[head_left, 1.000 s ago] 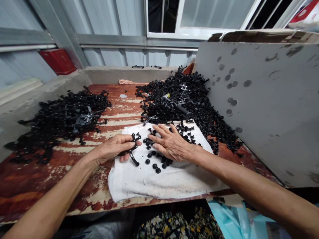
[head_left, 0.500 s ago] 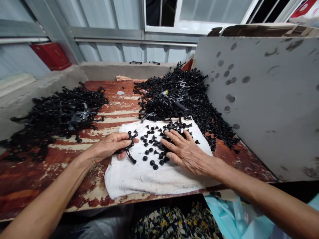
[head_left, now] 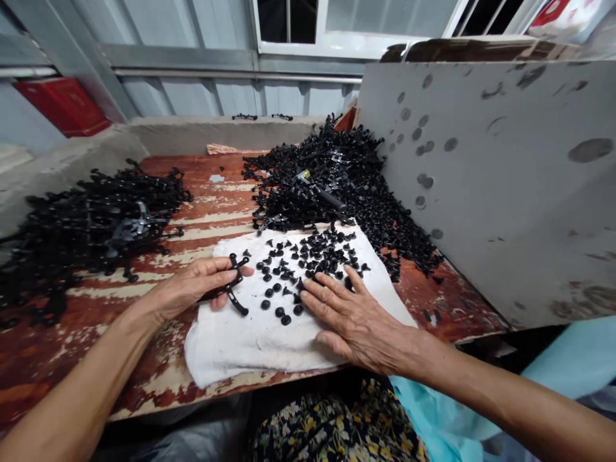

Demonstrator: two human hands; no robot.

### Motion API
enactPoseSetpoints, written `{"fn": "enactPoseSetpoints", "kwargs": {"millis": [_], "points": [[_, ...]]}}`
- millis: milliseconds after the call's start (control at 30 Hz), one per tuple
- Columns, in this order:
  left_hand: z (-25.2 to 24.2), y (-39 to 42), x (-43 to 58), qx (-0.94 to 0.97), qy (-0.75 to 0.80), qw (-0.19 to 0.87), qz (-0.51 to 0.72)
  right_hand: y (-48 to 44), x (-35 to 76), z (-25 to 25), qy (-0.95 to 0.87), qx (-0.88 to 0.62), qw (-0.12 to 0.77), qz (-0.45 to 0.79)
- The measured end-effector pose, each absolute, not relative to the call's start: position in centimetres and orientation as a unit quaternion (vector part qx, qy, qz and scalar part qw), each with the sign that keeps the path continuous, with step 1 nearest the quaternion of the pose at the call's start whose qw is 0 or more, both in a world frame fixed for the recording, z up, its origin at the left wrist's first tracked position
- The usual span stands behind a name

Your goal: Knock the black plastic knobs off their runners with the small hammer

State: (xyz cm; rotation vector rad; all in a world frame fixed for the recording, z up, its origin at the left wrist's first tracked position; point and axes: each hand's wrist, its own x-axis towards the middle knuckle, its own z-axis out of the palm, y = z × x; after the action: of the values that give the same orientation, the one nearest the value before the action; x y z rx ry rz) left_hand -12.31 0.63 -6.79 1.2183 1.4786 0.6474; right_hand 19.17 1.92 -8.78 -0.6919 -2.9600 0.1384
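Studs (head_left: pixel 323 253) lie beyond and left of the outstretched right hand (head_left: pixel 353 317), the nearer one; the left hand (head_left: pixel 199 282) pinches a bracket (head_left: pixel 238 277) running near to far.

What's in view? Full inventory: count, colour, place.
Worktable: one, worn red-brown, centre
Cloth: one, white, on worktable
Round-headed pegs: many, black, on cloth
Branched bracket: at least one, black, held over cloth's left side
Left pile of parts: one, black, worktable's left
Board: one, spotted grey, right
Larger pile of parts: one, black, beside board
Ledge: grey, back and left
Loose brackets: two, black, back ledge
Box: one, red, back left
Window: white-framed, back wall
Corrugated wall: pale grey-blue, back
Plastic: turquoise, lower right
Flowered fabric: dark, bottom centre
Left hand: one, bare, holding branched bracket
Right hand: one, bare, palm down at pegs
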Motion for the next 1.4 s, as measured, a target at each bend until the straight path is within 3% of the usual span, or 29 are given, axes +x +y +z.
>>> {"fn": "enactPoseSetpoints", "kwargs": {"millis": [267,667,900,1100,1267,1400], "points": [[-6.8,0.7,-12.4,0.498,0.622,0.535,0.280,2.1,22.9,-9.6,-0.947,-0.310,0.076,-0.033],[-6.8,0.4,-12.2,0.472,0.629,0.545,0.291,2.5,23.4,-9.2,-0.924,-0.375,0.067,-0.010],[-7.1,0.4,-12.6,0.476,0.632,0.544,0.281,4.5,20.7,-8.6,-0.943,-0.331,0.032,0.034],[-7.3,0.6,-12.5,0.463,0.633,0.548,0.289,5.8,21.5,-8.7,-0.894,-0.448,0.021,-0.003],[-7.2,0.8,-12.4,0.451,0.629,0.560,0.297,6.0,20.0,-8.7,-0.929,-0.367,0.045,0.012],[-7.0,0.7,-12.2,0.452,0.624,0.558,0.309,7.4,18.9,-8.4,-0.929,-0.368,0.012,0.029]]}}
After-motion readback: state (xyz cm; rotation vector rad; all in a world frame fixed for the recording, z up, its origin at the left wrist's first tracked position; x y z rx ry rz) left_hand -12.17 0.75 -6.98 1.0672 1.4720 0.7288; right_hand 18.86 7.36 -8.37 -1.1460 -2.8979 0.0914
